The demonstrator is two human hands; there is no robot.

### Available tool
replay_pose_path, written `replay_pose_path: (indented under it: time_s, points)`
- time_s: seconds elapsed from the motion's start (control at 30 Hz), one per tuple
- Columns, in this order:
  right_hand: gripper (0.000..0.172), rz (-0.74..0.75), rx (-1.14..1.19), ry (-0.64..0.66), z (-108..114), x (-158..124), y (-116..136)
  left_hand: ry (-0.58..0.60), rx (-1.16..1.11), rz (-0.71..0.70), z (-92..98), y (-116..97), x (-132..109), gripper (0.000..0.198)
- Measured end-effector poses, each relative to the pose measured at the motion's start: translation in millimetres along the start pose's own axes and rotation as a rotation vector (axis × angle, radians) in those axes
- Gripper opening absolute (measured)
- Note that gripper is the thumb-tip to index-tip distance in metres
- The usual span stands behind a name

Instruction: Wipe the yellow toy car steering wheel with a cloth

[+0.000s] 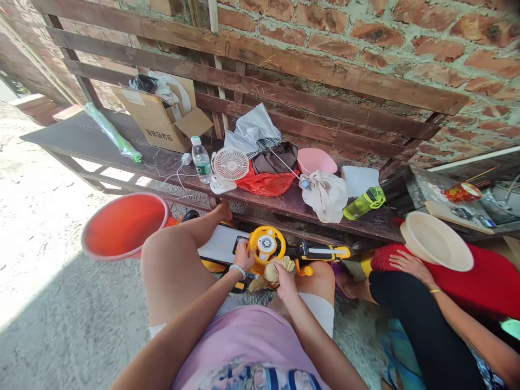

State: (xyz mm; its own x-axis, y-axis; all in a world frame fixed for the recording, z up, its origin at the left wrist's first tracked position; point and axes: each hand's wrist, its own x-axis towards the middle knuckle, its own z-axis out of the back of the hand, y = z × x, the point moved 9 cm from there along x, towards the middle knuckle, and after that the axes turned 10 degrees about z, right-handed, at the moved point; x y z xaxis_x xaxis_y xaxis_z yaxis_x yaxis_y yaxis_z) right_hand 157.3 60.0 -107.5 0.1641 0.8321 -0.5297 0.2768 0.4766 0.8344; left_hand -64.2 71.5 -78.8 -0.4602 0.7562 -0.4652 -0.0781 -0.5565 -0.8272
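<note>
Yellow toy car lies crosswise, left hand steadying, right hand wiping.

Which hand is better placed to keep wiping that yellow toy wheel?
Probably the right hand: it holds the cloth just below the wheel. The left hand grips the toy beside the wheel, steadying it.

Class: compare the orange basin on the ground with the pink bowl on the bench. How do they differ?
The orange basin is far larger than the pink bowl. The basin sits on the ground beside the person's knee, fully in view; the bowl rests on the wooden bench, partly hidden by a cloth. The basin is orange-red, the bowl pale pink. Both are round, open-topped and look like plastic.
</note>
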Motion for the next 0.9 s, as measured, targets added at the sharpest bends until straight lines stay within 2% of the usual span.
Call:
replay_pose_path:
  time_s: [0.1,0.17,0.3,0.37,0.5,0.67,0.83,0.9]
  points:
    - [0.046,0.011,0.015,0.009,1,8,6,-0.032,0.008,-0.063,0.2,-9,-8,0.052]
    - [0.046,-0.012,0.028,0.02,0,9,5,-0.013,-0.048,-0.031,-3.6,-6,-11,0.057]
    - [0.043,-0.068,0.013,0.034,2,7,-1,0.148,-0.244,0.28,-21.9,21,-9,0.04]
    - [0.041,-0.093,0.006,0.044,2,6,-2,0.221,-0.273,0.384,-29.2,29,-9,0.032]
    - [0.038,-0.101,-0.008,0.067,2,4,-1,0.274,-0.326,0.455,-34.7,29,-9,0.031]
    - [0.038,-0.079,-0.048,0.071,5,1,1,0.239,-0.466,0.539,-37.6,29,-15,0.025]
    - [0.043,-0.064,-0.073,0.088,5,-4,3,0.234,-0.425,0.539,-39.9,27,-19,0.018]
    - [0.044,-0.032,-0.061,0.08,4,-5,7,0.212,-0.378,0.534,-39.0,28,-21,0.021]
